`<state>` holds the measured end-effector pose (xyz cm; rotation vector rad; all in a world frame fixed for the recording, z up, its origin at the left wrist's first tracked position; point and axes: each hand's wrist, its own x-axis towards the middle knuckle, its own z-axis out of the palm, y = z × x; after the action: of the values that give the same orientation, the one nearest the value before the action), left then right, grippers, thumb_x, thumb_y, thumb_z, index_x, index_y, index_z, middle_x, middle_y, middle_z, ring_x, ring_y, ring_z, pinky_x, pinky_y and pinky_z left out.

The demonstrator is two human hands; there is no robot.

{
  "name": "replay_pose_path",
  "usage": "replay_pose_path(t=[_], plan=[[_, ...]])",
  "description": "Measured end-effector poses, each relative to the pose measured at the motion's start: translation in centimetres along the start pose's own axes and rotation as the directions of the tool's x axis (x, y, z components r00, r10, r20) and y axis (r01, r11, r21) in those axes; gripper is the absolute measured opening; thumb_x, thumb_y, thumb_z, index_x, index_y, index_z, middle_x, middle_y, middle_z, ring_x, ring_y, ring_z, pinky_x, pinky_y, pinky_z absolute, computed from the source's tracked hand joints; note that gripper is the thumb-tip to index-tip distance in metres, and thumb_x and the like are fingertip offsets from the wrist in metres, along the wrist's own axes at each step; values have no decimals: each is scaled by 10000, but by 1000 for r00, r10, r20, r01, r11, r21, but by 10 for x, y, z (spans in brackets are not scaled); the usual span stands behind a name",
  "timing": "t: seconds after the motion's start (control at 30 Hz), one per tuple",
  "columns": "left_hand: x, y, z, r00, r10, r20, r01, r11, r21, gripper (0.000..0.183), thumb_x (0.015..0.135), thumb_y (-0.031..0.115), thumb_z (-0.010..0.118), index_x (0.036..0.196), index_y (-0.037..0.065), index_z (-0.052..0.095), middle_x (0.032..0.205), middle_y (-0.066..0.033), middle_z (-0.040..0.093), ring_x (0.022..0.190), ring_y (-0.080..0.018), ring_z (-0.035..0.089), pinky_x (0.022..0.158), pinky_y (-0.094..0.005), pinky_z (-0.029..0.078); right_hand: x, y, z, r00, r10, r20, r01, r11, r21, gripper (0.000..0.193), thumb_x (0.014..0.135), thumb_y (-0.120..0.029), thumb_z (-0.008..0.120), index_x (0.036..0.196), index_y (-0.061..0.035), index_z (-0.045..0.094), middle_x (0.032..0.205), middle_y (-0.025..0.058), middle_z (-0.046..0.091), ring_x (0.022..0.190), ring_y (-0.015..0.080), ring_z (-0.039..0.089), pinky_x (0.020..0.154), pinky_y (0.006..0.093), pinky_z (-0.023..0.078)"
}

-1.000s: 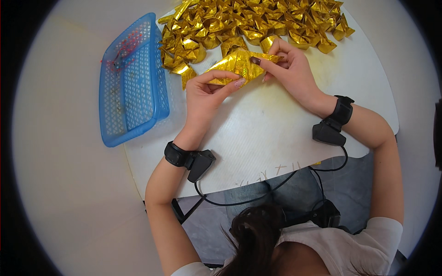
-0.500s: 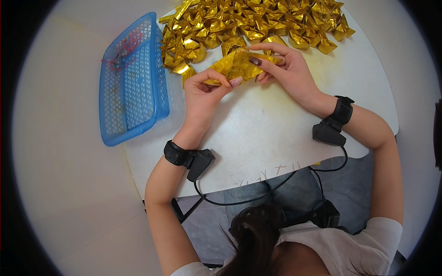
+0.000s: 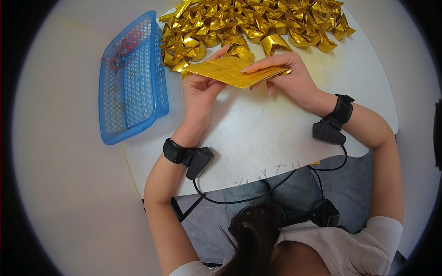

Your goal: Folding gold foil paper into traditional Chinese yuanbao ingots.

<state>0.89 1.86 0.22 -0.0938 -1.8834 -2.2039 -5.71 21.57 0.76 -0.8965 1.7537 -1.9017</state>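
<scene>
A piece of folded gold foil paper (image 3: 223, 72) is held above the table between both hands, its flat embossed face turned up and a point toward me. My left hand (image 3: 199, 87) grips its left part from below, with fingers partly hidden behind the paper. At its right end my right hand (image 3: 287, 73) is closed on it, the index finger lying along the top and the other fingers underneath. Just beyond the hands lie a folded gold foil piece (image 3: 275, 43) and another gold piece (image 3: 237, 45), near the pile of gold paper ingots (image 3: 258, 20).
A blue plastic basket (image 3: 161, 108) with lattice walls leans at the table's left edge, with small red bits in its far end. The white table (image 3: 258, 133) curves round at the right. Black cables (image 3: 239, 202) run from both wrist devices.
The gold foil paper has turned so that a flat, pointed face shows. My left fingers have moved behind it, and my right index finger now lies on top.
</scene>
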Motion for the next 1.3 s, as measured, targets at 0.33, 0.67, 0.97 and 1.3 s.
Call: replay_pose_path(t=[0.33, 0.67, 0.97, 1.3], plan=[[4, 3, -13, 972, -176, 153, 187, 980, -61, 354, 916, 158, 519, 1180, -75, 551, 1092, -159, 640, 952, -209, 653, 861, -315, 521, 6, 11, 6, 991, -46, -127, 55, 996, 71, 384, 785, 55, 540, 1140, -54, 638, 818, 14, 653, 699, 37, 567, 586, 189, 443], [5, 7, -5, 973, -232, 14, 233, 972, -17, 330, 971, 256, 493, 1088, -38, 585, 996, -118, 665, 793, -179, 681, 685, -256, 564, 0, 5, 5, 999, -27, 36, 35, 973, -226, 439, 782, -42, 681, 1212, -75, 602, 554, -82, 473, 514, -12, 386, 479, 195, 280], [5, 5, -9, 975, -223, 18, 224, 971, -84, 273, 949, 214, 541, 1057, -26, 614, 974, -105, 670, 805, -137, 666, 701, -258, 562, 0, -1, 1, 992, 71, 101, -65, 996, -59, 476, 817, -32, 641, 1281, -47, 537, 1177, 56, 599, 963, 95, 599, 877, 237, 477], [3, -1, -14, 971, -224, 87, 224, 974, 14, 175, 843, 89, 679, 978, -21, 668, 871, -76, 695, 774, -109, 651, 730, -256, 540, 1, 1, 8, 992, -23, -127, 34, 996, 85, 216, 850, -29, 587, 1063, -36, 552, 839, 14, 632, 722, 55, 583, 654, 193, 455]])
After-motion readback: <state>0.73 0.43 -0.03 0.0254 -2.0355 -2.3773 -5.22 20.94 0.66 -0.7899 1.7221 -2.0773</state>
